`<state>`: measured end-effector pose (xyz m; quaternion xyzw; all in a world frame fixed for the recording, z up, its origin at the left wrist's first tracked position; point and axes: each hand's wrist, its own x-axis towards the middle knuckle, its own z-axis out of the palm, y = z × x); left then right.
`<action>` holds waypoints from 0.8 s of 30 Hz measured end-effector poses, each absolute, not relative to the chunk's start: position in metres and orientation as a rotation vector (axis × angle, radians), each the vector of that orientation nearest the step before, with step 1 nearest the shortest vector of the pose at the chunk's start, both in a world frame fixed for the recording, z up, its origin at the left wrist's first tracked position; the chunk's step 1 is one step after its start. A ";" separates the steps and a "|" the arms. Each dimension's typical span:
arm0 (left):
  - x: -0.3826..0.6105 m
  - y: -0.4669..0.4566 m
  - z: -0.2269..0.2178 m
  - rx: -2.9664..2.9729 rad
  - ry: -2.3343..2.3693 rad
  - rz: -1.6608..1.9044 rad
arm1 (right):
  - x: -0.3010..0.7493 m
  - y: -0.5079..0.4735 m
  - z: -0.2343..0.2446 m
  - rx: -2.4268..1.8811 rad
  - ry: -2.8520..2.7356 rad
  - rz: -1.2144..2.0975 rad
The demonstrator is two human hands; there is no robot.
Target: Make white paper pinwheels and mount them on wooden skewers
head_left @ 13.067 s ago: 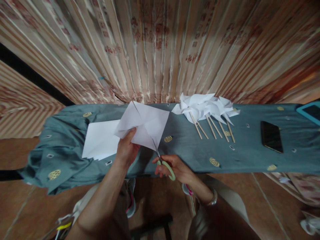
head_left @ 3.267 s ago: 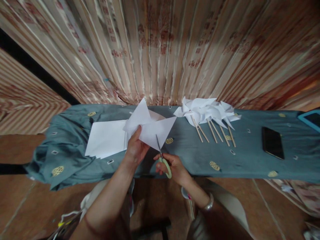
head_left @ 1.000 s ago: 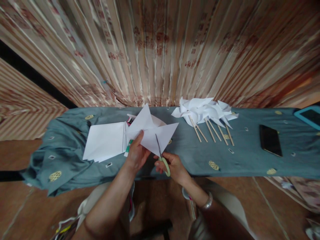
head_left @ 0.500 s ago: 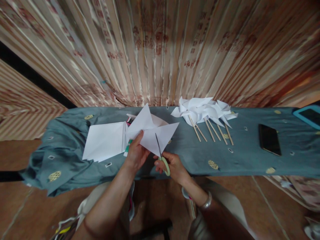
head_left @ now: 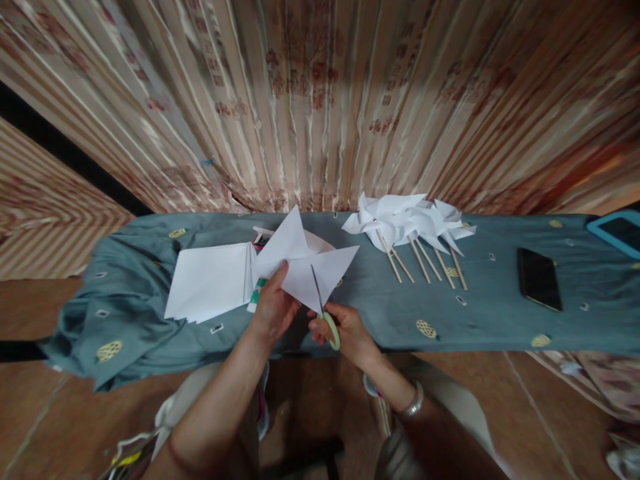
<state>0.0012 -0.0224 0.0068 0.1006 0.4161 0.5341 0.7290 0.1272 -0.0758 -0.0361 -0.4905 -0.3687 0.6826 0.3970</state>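
Observation:
My left hand (head_left: 276,303) grips a white paper sheet (head_left: 285,248) by its near left part, the thumb on top. A slit splits the sheet at its upper right, and its corners stick out as points. In my right hand (head_left: 345,327) is a pair of scissors (head_left: 330,330) with pale green handles. Their blades lie across the lower right flap of the sheet, pointing up and away from me. Left of the sheet lies a stack of white paper (head_left: 210,280). A green and white tube (head_left: 256,295) sits partly under my left hand's sheet.
Several white paper pinwheels (head_left: 400,220) on wooden sticks lie right of centre on the grey-green cloth (head_left: 490,293). Farther right are a dark phone (head_left: 539,279) and a blue-edged device (head_left: 620,230). A patterned curtain (head_left: 320,100) hangs behind the table.
Almost nothing differs. Both hands, the sheet and the scissors keep nearly the same place, with only a very slight shift of the blades on the flap.

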 end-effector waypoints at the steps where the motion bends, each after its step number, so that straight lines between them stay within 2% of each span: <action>1: 0.001 -0.022 0.007 0.225 0.914 1.174 | 0.127 -0.076 -0.035 -1.245 -0.928 1.730; 14: -0.004 -0.020 -0.008 0.271 0.891 1.165 | 0.127 -0.076 -0.034 -1.233 -0.905 1.745; 24: -0.002 -0.020 0.002 0.234 0.923 1.194 | 0.126 -0.077 -0.038 -1.220 -0.922 1.769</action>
